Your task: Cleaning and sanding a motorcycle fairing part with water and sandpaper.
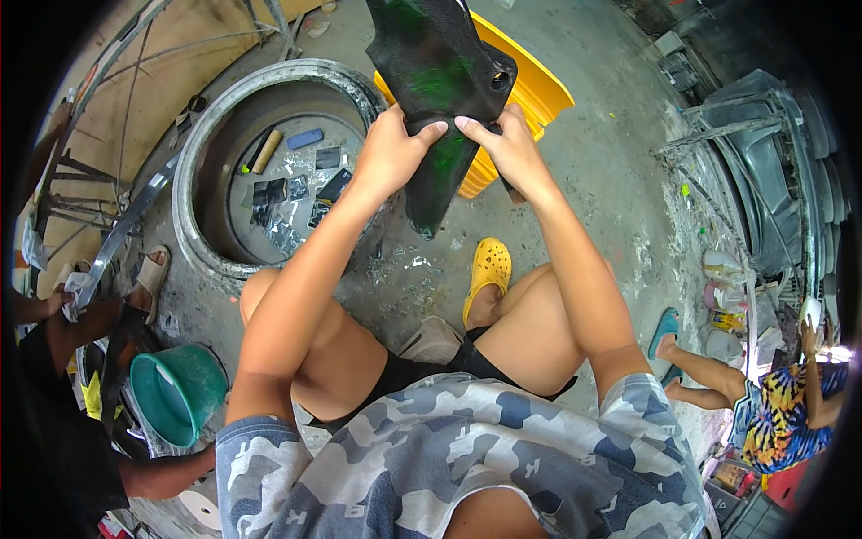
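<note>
A dark, glossy molded panel (440, 81) with green reflections is held out in front of me, its pointed end toward my knees. It has a round hole near its right edge. Grasping its left edge is my left hand (395, 148), thumb on top and fingers hidden underneath. On the opposite edge my right hand (505, 148) grips in the same way. The two thumb tips lie close together on the panel's surface. Behind and partly under it is a ribbed yellow plastic piece (534, 76), mostly covered by the dark panel.
To the left stands a large round grey tub (193, 171) holding dark sheets, a blue block (305, 138) and a tan cylinder (267, 151). A green bucket (180, 395) sits nearer, beside a person holding a long strip (135, 220). Dark panels (754, 171) lean at right; another person stands there.
</note>
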A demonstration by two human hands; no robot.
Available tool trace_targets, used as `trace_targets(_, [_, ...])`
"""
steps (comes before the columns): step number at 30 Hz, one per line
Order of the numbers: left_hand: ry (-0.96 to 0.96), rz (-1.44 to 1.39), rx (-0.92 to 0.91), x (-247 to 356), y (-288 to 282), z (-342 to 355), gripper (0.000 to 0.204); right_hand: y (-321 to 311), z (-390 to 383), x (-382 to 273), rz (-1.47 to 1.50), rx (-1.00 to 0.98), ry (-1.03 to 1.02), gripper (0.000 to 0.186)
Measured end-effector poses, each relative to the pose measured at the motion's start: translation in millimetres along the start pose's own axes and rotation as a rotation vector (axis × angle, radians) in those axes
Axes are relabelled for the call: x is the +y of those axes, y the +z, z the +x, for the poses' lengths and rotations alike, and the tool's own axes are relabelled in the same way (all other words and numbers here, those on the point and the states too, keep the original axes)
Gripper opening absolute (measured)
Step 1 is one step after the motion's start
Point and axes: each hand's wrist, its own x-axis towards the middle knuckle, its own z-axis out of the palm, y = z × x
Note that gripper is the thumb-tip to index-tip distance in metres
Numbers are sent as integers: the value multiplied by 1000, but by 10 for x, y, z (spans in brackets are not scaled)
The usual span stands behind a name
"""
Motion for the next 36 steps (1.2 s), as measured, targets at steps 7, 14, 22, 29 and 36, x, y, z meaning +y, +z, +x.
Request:
trace_targets(7, [11, 17, 2, -41, 11, 30, 33, -38, 21, 95, 34, -38, -53, 48])
trace_targets(14, [-23, -115, -51, -3, 0, 16, 29, -65, 2, 55, 30, -57, -40, 47])
trace_targets(22, [-174, -155, -65, 241, -35, -37, 34, -112, -20, 22, 58, -65, 19, 48])
trace_targets(29, [-255, -80, -74, 435, -37, -104, 39, -150, -76, -6, 291, -67, 109, 46])
trace_targets(36, [-128, -181, -67, 268, 10, -75, 41, -198, -180, -161, 376, -93, 72, 43])
